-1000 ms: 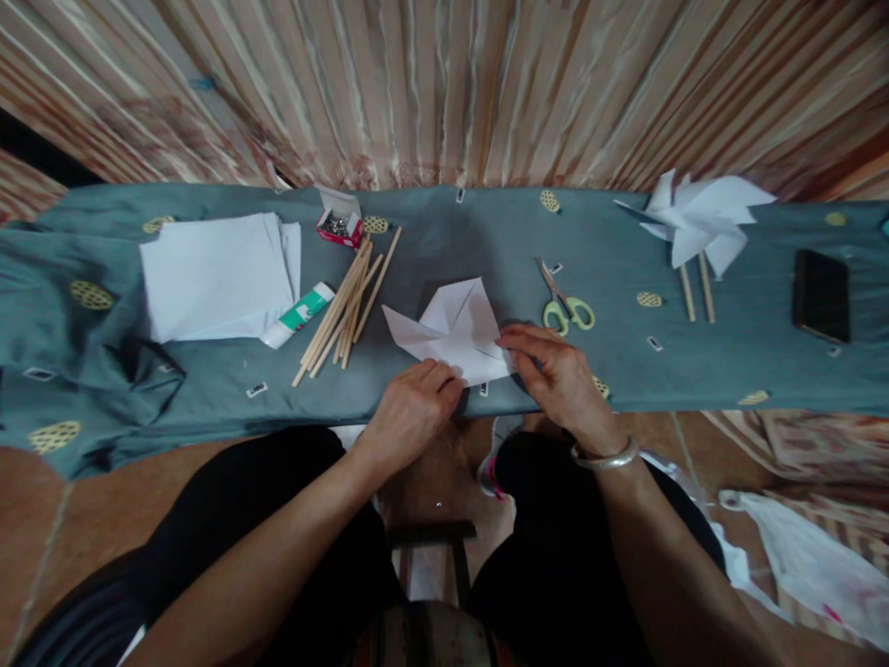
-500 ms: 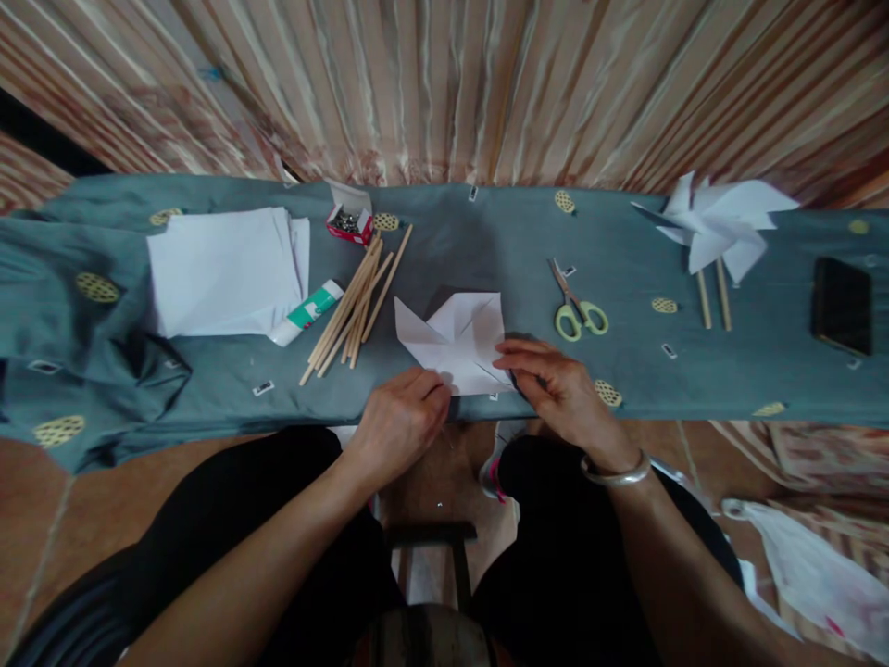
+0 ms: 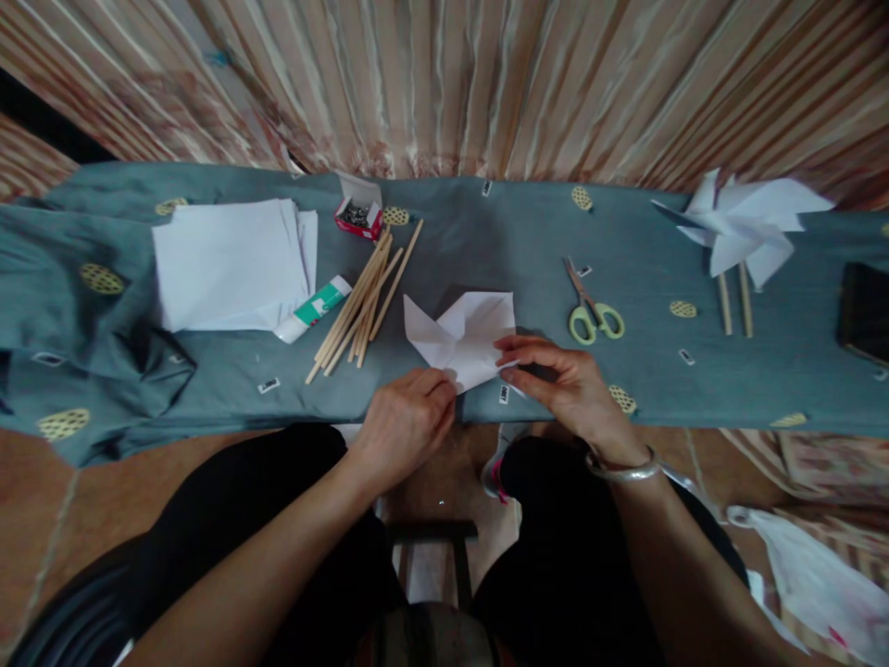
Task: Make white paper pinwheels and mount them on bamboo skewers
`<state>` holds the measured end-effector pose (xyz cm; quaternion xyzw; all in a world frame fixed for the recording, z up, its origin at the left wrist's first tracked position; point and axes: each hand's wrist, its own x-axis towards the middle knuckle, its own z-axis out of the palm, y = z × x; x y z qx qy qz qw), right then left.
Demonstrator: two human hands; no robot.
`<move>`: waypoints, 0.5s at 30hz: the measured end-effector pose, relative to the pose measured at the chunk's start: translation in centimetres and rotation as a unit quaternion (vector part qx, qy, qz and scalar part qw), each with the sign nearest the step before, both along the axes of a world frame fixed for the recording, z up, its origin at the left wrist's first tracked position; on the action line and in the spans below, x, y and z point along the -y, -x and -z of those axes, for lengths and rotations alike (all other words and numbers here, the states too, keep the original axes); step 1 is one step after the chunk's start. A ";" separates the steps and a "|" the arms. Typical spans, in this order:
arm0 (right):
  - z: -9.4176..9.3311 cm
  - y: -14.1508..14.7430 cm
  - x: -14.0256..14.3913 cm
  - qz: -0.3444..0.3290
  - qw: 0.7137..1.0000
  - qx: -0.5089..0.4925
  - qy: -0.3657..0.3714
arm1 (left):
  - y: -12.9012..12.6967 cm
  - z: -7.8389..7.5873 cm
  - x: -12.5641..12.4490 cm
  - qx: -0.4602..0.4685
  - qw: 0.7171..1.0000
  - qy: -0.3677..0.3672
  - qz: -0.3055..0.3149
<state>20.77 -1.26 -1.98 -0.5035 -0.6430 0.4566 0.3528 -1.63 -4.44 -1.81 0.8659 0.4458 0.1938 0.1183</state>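
A white paper pinwheel (image 3: pixel 469 333), cut and partly folded, lies near the table's front edge between my hands. My left hand (image 3: pixel 409 417) pinches its lower left edge between thumb and fingers. At the right side, my right hand (image 3: pixel 556 380) grips a corner of the paper between thumb and fingertips, bending it up a little. One blade stands raised at the paper's left. Scissors (image 3: pixel 590 310) with light green handles lie to the right of the paper. Several wooden sticks (image 3: pixel 361 306) lie in a loose bundle to its left.
Left on the blue-green tablecloth (image 3: pixel 229 371) are a stack of white paper (image 3: pixel 229 264), a glue stick (image 3: pixel 314 308) and an open red box (image 3: pixel 359 218) of small metal pins. At the right lie pinwheels (image 3: pixel 746 227) on sticks and a black phone (image 3: pixel 865 310). A curtain (image 3: pixel 444 83) hangs behind.
The paper has turned slightly, and its right corner is now lifted and curled in my right hand. My left hand keeps its pinch. The view has shifted a little.
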 end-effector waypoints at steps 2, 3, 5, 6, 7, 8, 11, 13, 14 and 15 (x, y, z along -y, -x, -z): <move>0.3 0.3 -0.3 0.006 1.000 -0.004 -0.006 | -0.1 0.0 0.0 -0.012 1.000 0.003 0.005; 0.5 0.4 -0.4 0.010 1.000 0.003 -0.014 | -0.1 -0.1 0.1 -0.018 1.000 0.002 0.008; 0.9 0.8 -0.5 0.016 0.999 0.033 -0.034 | -0.2 -0.2 0.1 -0.029 0.999 0.001 0.013; 1.1 1.0 -0.5 0.018 0.998 0.050 -0.044 | -0.2 -0.2 0.1 -0.033 0.999 0.003 0.015; 1.2 1.2 -0.5 0.019 0.996 0.068 -0.054 | -0.3 -0.3 0.2 -0.035 0.999 0.006 0.018; 1.3 1.5 -0.6 0.019 0.994 0.085 -0.065 | -0.3 -0.3 0.2 -0.037 0.999 0.009 0.020; 1.3 2.2 -0.5 0.019 0.987 0.129 -0.099 | -0.3 -0.4 0.3 -0.036 0.999 0.018 0.023; 1.2 2.6 -0.5 0.021 0.981 0.151 -0.117 | -0.3 -0.3 0.3 -0.029 0.999 0.018 0.023; 1.1 2.7 -0.6 0.023 0.979 0.160 -0.124 | -0.3 -0.3 0.4 -0.024 0.999 0.016 0.023; 1.1 2.8 -0.6 0.025 0.977 0.167 -0.128 | -0.3 -0.3 0.4 -0.020 0.999 0.016 0.024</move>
